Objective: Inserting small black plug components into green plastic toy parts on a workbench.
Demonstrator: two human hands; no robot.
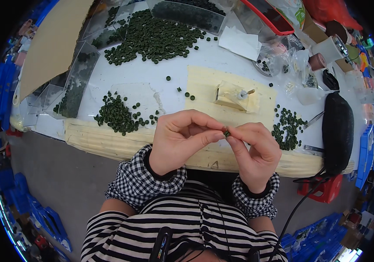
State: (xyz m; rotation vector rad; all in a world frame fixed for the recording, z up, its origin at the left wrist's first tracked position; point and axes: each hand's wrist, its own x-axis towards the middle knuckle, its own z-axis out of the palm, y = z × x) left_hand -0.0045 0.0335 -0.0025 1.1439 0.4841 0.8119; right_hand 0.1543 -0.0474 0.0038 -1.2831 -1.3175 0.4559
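Observation:
Over the near edge of the table, my left hand (176,142) and my right hand (257,150) meet fingertip to fingertip. Pinched between the thumbs and forefingers is a small dark green round part (226,133), partly hidden by the fingers. Just beyond them stands a tape-wrapped block (233,99) with a small metal peg on top. Near my left hand is a heap of similar green parts (116,114); a looser group of green parts (286,131) spreads to the right of my right hand.
A large pile of green parts (156,37) covers the far left, beside clear plastic trays (80,83) and a cardboard sheet (49,48). White tissue (239,42), a red-edged phone (269,16), plastic bags and tweezers (313,119) lie right. A black pouch (337,131) hangs over the right edge.

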